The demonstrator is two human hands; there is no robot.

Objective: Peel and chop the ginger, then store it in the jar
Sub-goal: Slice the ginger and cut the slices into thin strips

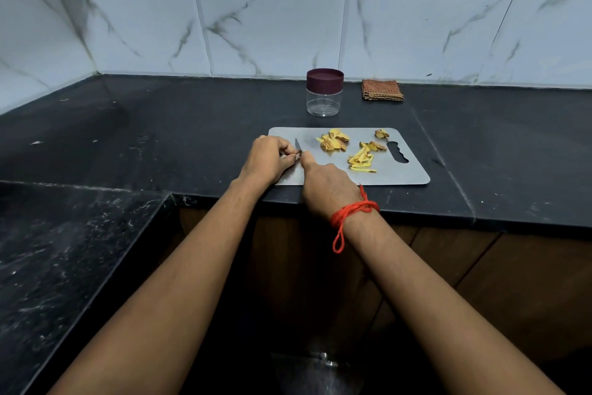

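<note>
Grey cutting board (400, 176) on a black stone counter (160, 125), head view only. Left hand (269, 159) has its fingers curled, tips pinching a small ginger piece (298, 156) down on the board; most of the piece is hidden under the fingertips. Right hand (326, 189) is wrapped round a small knife (298, 146), handle buried in the fist, index finger laid forward. Only the short blade shows, poking out past the pinch and just beside the left fingertips. Right of the grip, near: ginger strips (362, 161), already cut. Beyond those, ginger scraps (333, 141); peel or slices, cannot tell. Jar (324, 103) sits beyond the grip and to its right, off the board, well apart, with its maroon lid (324, 80) on; looks empty. Folded checked cloth (382, 90) is right of the jar. Red thread (352, 212) on the right wrist. Judgement: the piece is light, firm and fibrous, with cut faces probably slick. It is small, so little room for fingers; hold the end away from the blade, tips tucked. The strips are loose and would scatter; better gathered in bunches or scooped on the blade.
</note>
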